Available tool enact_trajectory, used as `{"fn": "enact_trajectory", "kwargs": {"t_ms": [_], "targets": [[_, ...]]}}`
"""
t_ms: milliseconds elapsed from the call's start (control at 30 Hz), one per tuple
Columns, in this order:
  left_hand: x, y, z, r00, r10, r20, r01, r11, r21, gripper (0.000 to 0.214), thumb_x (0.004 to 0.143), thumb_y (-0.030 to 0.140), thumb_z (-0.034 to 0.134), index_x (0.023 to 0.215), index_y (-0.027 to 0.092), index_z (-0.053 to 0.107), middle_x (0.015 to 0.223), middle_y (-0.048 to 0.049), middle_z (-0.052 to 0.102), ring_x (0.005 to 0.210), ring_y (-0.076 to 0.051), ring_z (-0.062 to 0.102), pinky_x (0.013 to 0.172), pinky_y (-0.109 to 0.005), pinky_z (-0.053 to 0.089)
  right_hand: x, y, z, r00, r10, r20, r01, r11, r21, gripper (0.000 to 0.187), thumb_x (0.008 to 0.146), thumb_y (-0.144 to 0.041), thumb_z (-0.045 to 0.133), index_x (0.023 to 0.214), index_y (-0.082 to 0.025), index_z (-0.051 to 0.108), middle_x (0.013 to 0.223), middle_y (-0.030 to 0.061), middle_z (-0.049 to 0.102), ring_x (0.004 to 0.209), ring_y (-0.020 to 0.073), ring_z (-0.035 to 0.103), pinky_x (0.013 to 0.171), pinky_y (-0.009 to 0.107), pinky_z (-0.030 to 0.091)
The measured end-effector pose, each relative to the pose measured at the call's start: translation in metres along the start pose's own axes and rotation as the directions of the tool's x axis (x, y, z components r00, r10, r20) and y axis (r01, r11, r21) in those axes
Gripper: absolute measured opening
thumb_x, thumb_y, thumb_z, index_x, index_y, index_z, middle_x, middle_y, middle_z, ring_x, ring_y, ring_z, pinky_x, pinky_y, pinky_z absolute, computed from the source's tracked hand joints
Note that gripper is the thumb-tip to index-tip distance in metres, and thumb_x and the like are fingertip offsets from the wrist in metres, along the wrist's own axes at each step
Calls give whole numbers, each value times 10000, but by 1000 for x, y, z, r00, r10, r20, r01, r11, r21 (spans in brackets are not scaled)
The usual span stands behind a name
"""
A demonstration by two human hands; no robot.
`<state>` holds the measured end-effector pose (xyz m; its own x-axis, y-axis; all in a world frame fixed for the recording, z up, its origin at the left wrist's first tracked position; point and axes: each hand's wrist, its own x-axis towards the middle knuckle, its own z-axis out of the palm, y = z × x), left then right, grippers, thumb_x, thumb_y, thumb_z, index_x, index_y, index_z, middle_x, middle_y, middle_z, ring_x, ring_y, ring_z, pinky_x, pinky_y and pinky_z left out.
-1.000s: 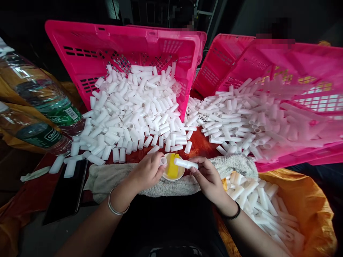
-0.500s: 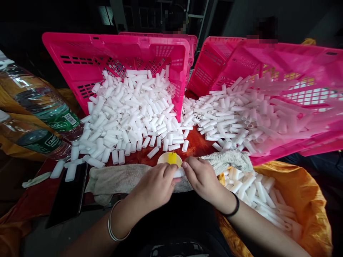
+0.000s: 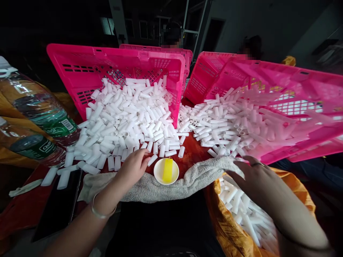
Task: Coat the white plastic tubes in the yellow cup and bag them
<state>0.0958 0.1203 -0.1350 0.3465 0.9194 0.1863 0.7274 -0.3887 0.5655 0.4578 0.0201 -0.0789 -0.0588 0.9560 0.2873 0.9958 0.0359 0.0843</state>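
Observation:
My left hand point(image 3: 135, 165) is at the front edge of the left heap of short white tubes point(image 3: 125, 117). Its thumb and fingers are apart, with the tips beside or touching one short white tube point(image 3: 152, 160); a firm grip does not show. Over the mouth of an orange bag point(image 3: 222, 221), my right hand point(image 3: 250, 175) is slightly blurred, fingers apart, and nothing shows in it. White tubes point(image 3: 238, 200), several of them long, fill the bag. Between the hands sits a small white dish point(image 3: 158, 174) holding a yellow block point(image 3: 168, 170).
A pink crate point(image 3: 61, 60) tipped on its side backs the left heap. Another pink crate point(image 3: 292, 75) holds longer white tubes point(image 3: 219, 121). A grey towel point(image 3: 187, 178) runs along the table's front edge. Two bottles point(image 3: 57, 123) and a dark flat device point(image 3: 57, 207) are at left.
My hands were together on a white tube in front of the dish. They have parted: the left moved to the short tubes, the right over the orange bag. The view has shifted slightly.

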Motion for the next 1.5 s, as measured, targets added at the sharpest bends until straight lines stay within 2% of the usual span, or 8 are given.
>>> {"fn": "enact_trajectory", "kwargs": {"t_ms": [200,367,567,733,933,1100,1367,1500], "targets": [[43,-24,19,974,-119,193,80,977,199,189,800,185,673,984,179,630,1019,-114,717,1002,-304,674,869,-405,533,130,-25,61,952,138,272,-128,990,-55,316,920,-76,422,1095,-94,685,1087,196,692,1007,278,662,835,340,485],[28,-23,9,979,-130,156,93,971,222,345,797,128,598,1139,172,612,1129,-134,678,1069,-301,647,923,-427,516,162,-35,91,955,163,246,-154,986,-56,312,910,-65,430,1087,-47,686,1254,279,602,1165,378,566,906,469,469],[-9,-40,-5,988,-13,152,5,999,53,332,861,209,498,1171,186,615,1150,-105,621,1041,-257,655,933,-432,538,121,-47,79,992,35,122,-64,968,241,327,1008,-279,398,1256,-122,545,1149,206,658,1041,307,628,850,417,499],[-22,-30,-12,985,-41,166,18,990,140,250,875,144,413,1030,173,606,1051,-124,603,974,-286,639,857,-470,536,57,-66,66,996,-55,-75,93,636,766,244,1014,-415,404,995,-201,521,878,84,664,753,217,641,684,343,533],[-47,38,7,979,170,110,-103,887,-450,157,947,330,553,1035,234,465,1014,-53,599,838,-168,598,745,-308,525,-1,-115,41,995,53,-86,66,300,952,189,969,-414,565,991,-227,575,849,43,652,730,181,639,632,289,542],[-60,73,33,986,167,12,-132,820,-556,134,957,294,542,894,228,444,789,21,533,666,-118,512,620,-246,455,-17,-151,36,992,78,-96,89,87,992,255,947,-456,601,1103,-254,614,998,66,679,879,207,685,784,336,587],[-37,2,44,975,174,-139,-206,943,-260,564,707,405,834,1092,201,476,1289,-181,562,1216,-328,573,959,-471,530,16,-111,78,982,-162,-101,176,566,805,392,1013,-285,446,1386,-210,540,1126,139,672,1008,247,680,878,424,589],[-28,-10,54,987,161,-18,-161,960,-228,842,530,410,939,1205,213,475,1386,-184,528,1249,-365,569,1013,-540,508,29,-113,97,967,-180,-183,256,630,733,427,1003,-244,450,1427,-222,499,1244,151,642,1122,263,651,947,462,573]]}}
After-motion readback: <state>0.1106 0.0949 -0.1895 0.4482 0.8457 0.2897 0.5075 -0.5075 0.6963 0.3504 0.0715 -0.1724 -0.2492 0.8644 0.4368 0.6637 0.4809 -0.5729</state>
